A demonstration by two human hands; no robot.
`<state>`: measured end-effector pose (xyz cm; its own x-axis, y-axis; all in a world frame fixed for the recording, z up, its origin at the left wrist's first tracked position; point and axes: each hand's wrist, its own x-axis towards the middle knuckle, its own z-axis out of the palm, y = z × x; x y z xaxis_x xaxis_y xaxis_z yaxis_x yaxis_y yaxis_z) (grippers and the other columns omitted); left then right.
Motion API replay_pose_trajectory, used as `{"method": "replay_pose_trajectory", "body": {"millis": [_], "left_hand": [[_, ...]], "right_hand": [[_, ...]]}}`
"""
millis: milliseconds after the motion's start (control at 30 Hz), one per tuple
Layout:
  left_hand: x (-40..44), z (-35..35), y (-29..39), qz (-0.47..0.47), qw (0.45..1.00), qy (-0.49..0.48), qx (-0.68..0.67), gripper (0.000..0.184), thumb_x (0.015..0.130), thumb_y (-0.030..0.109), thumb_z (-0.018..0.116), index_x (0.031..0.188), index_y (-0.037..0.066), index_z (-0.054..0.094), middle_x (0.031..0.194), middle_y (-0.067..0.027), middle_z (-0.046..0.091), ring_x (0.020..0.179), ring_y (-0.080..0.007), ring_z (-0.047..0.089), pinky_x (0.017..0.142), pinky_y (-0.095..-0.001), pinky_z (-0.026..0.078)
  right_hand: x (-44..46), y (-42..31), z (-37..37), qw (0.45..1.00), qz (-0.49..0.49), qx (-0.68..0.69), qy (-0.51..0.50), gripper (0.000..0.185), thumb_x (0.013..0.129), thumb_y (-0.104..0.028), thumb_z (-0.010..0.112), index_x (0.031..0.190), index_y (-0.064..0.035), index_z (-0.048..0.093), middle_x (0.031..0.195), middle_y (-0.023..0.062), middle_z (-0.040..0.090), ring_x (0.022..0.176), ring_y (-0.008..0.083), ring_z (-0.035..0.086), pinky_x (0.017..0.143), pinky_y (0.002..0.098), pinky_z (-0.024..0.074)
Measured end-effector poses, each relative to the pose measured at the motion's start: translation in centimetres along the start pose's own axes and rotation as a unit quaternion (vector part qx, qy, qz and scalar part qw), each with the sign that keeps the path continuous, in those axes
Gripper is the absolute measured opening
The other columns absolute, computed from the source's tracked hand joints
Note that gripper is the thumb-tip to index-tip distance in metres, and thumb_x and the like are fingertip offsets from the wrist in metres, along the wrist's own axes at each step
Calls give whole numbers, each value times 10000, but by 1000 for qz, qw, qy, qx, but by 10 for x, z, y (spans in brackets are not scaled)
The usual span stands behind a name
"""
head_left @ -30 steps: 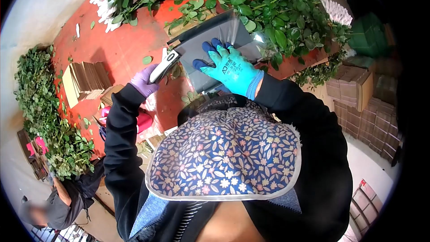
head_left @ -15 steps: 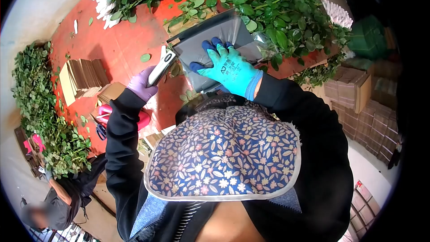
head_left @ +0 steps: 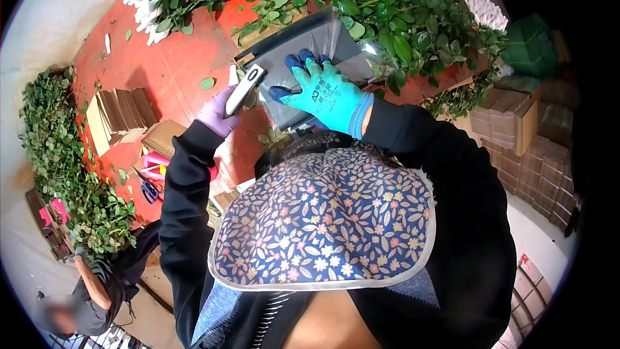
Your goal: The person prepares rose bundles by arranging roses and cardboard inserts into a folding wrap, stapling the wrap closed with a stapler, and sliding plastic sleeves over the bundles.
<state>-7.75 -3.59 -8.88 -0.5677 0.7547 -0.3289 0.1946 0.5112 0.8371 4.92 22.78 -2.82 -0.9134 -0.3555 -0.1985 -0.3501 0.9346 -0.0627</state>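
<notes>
My left hand (head_left: 217,112), in a thin purple glove, is closed around a white hand stapler (head_left: 246,88). The stapler's front end reaches the left edge of a dark grey sheet with clear plastic film (head_left: 278,103) on the red table (head_left: 161,71). My right hand (head_left: 323,93) wears a turquoise glove with dark blue fingertips. It lies flat on the film with its fingers spread, pressing on the sheet. A piece of cardboard (head_left: 261,37) shows behind the sheet's far edge.
Leafy green stems (head_left: 400,32) lie behind and to the right. Folded cardboard pieces (head_left: 123,115) stand at the left, near scissors (head_left: 150,192) and a pink item (head_left: 154,165). Bundled cardboard (head_left: 507,119) is stacked at the right. Another person (head_left: 97,300) is at the lower left.
My left hand has moved right and slightly up, bringing the stapler to the sheet's left edge. My right hand stays flat on the film.
</notes>
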Motion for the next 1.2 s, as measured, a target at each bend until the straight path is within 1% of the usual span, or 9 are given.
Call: {"method": "replay_pose_trajectory", "body": {"millis": [167, 233, 300, 333, 433, 500, 600, 1033, 1200], "left_hand": [[12, -3, -11, 27, 996, -29, -80, 566, 755, -7, 583, 1312, 53, 499, 1052, -100, 650, 986, -211, 635, 888, -322, 481], [11, -10, -19, -8, 984, -123, -125, 657, 757, -70, 610, 1382, 17, 429, 1175, -46, 586, 1115, -127, 541, 986, -291, 418], [7, -17, -16, 1, 985, -151, -84, 647, 761, -75, 604, 1379, 22, 440, 1182, -43, 586, 1112, -127, 539, 984, -288, 418], [4, -20, -13, 12, 983, -178, -45, 638, 765, -80, 598, 1377, 27, 450, 1188, -40, 586, 1110, -126, 537, 981, -285, 417], [-2, -12, -16, -20, 982, -165, -86, 636, 767, -92, 584, 1378, 35, 460, 1207, -17, 576, 1113, -114, 519, 990, -278, 403], [-3, -10, -19, -22, 979, -166, -120, 639, 767, -95, 581, 1380, 35, 457, 1211, -11, 572, 1117, -109, 512, 994, -278, 399], [-1, -9, -22, -26, 974, -177, -139, 641, 762, -97, 586, 1377, 35, 463, 1217, -2, 566, 1127, -105, 503, 1002, -277, 391], [1, -6, -11, -3, 979, -183, -91, 652, 745, -89, 589, 1372, 37, 459, 1189, -36, 577, 1110, -135, 515, 989, -285, 400], [1, -6, -7, 16, 977, -188, -96, 674, 730, -94, 594, 1377, 26, 447, 1211, -50, 569, 1142, -142, 505, 1008, -287, 385]], "right_hand": [[2, 2, 6, 1000, 3, 0, -4, 750, 799, -202, 645, 1475, -343, 349, 1475, 279, 312, 1300, 452, 382, 1003, 539, 394], [1, 1, 6, 1000, -2, -2, 10, 746, 800, -201, 643, 1473, -342, 353, 1473, 280, 314, 1300, 452, 383, 1001, 540, 394], [2, 0, 2, 999, 1, -40, -15, 538, 934, -197, 463, 1441, -361, 389, 1494, 246, 329, 1320, 453, 388, 1001, 483, 409], [2, 1, 1, 999, 1, -40, -14, 538, 934, -197, 463, 1441, -361, 389, 1494, 246, 329, 1320, 453, 388, 1001, 483, 409], [2, 2, 2, 999, -7, -35, -29, 529, 929, -196, 465, 1431, -353, 408, 1492, 246, 335, 1319, 446, 393, 994, 479, 411], [1, 3, 5, 1000, -5, 5, -7, 677, 817, -174, 605, 1446, -316, 399, 1465, 276, 322, 1300, 451, 380, 1025, 548, 374], [0, 2, 0, 999, -4, -43, -27, 526, 923, -215, 474, 1425, -364, 416, 1491, 246, 337, 1323, 433, 391, 984, 468, 415], [-8, 9, 8, 998, -32, -58, 15, 568, 887, -265, 531, 1441, -307, 410, 1453, 266, 371, 1283, 422, 425, 980, 483, 412], [-9, 8, 17, 996, -17, -59, 62, 643, 883, -233, 513, 1493, -180, 315, 1448, 263, 379, 1260, 417, 445, 968, 492, 418]]}}
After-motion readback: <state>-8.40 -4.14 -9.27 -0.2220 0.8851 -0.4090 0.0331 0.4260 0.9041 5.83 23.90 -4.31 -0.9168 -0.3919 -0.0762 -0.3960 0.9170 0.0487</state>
